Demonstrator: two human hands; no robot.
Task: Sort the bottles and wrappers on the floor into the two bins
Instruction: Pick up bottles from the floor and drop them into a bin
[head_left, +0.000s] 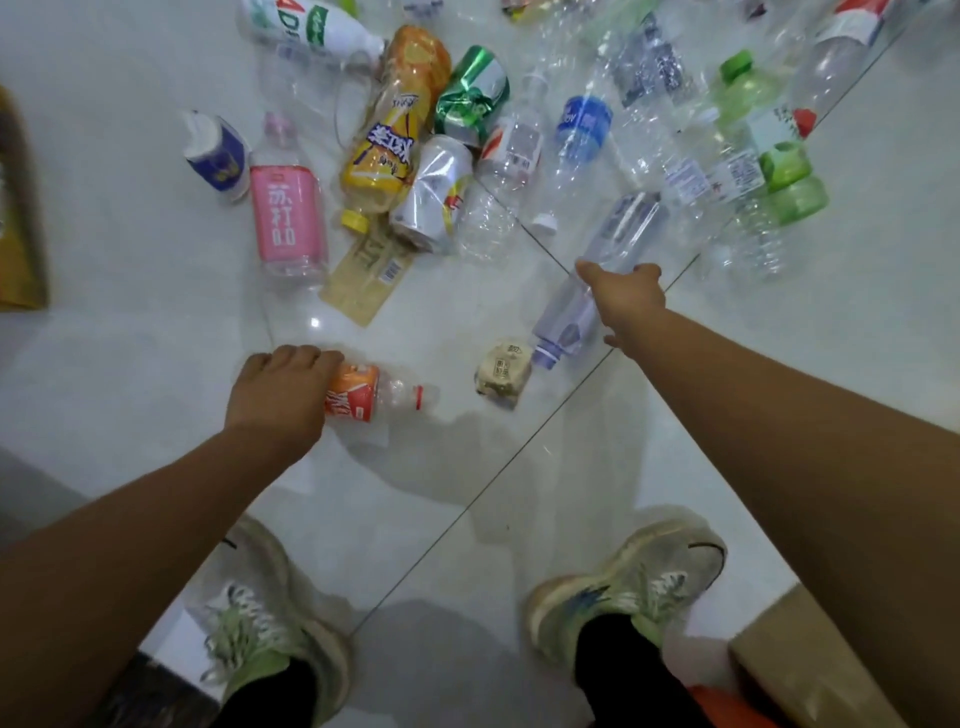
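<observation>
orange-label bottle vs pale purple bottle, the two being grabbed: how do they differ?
Size: the orange-label bottle is short; the pale purple bottle is clearly longer. Pose: the orange-label one points its neck right; the purple one slants, neck toward the person. Grip: the left hand holds the orange-label one's base; the right hand grips the purple one's middle. Shared: clear plastic, each held.

pink-labelled bottle (287, 208), orange-labelled bottle (363, 393), green crushed can (471, 93), white floor (130, 364)
</observation>
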